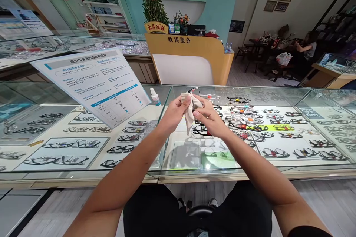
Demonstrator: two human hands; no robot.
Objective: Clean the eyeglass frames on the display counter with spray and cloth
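Note:
Over the glass counter, both hands are closed round a pale cloth (189, 116) that hangs down between them. My left hand (175, 112) pinches its left side, with the thumb on top. From the right, my right hand (210, 117) presses the cloth with thumb and fingers. A dark pair of glasses (194, 90) is wrapped in the cloth; only part of its frame shows above the fingers, and the rest is hidden. A small white spray bottle (155, 97) stands on the counter left of my hands.
Rows of glasses (275, 153) lie inside the glass display counter (222, 174). A printed sheet (94, 81) stands at the left. Behind are a cashier desk (189, 46), a plant (152, 5) and a seated person (307, 50) at the far right.

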